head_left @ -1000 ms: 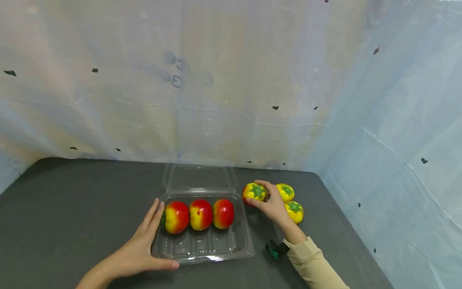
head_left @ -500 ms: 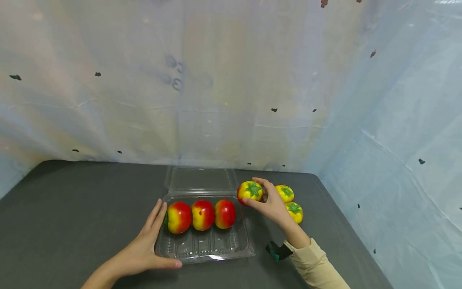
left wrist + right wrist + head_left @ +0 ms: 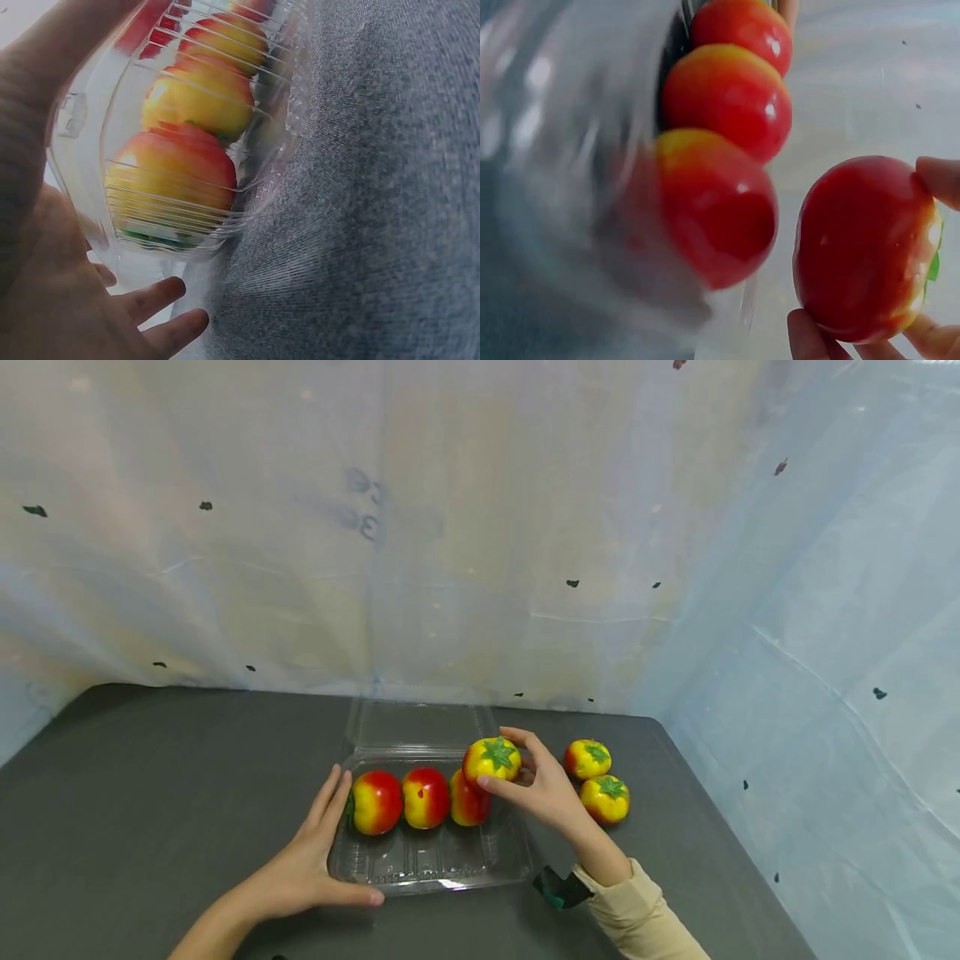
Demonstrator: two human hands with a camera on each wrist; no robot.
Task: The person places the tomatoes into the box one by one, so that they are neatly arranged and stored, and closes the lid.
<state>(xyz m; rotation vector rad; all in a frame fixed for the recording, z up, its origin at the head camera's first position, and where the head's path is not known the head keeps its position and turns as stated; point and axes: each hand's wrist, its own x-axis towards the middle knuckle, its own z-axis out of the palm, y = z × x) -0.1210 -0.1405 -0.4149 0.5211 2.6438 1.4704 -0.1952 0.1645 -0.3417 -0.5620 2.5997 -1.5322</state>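
Note:
My right hand (image 3: 551,789) pinches a glossy red-and-yellow fruit (image 3: 492,758) with a green star-shaped calyx. It holds the fruit over the right end of a clear plastic clamshell box (image 3: 427,887), partly hiding the rightmost of three similar fruits inside. In the right wrist view, thumb and fingers lie around the red side of the held fruit (image 3: 866,247), apart from the row in the box. My left hand (image 3: 303,864) rests along the box's left side, fingers extended and thumb by the front edge. The left wrist view shows fruits (image 3: 172,176) through the ribbed wall.
Two more such fruits, a rear one (image 3: 587,759) and a front one (image 3: 605,799), lie on the dark table (image 3: 187,777) right of the box. The transparent lid (image 3: 423,725) lies folded back behind it. Plastic sheeting (image 3: 465,568) hangs behind and at the right.
My right hand has carried the fruit leftward from beside the box to above its right end, uncovering the other two fruits. The left hand stays at the box, which appears shifted slightly right.

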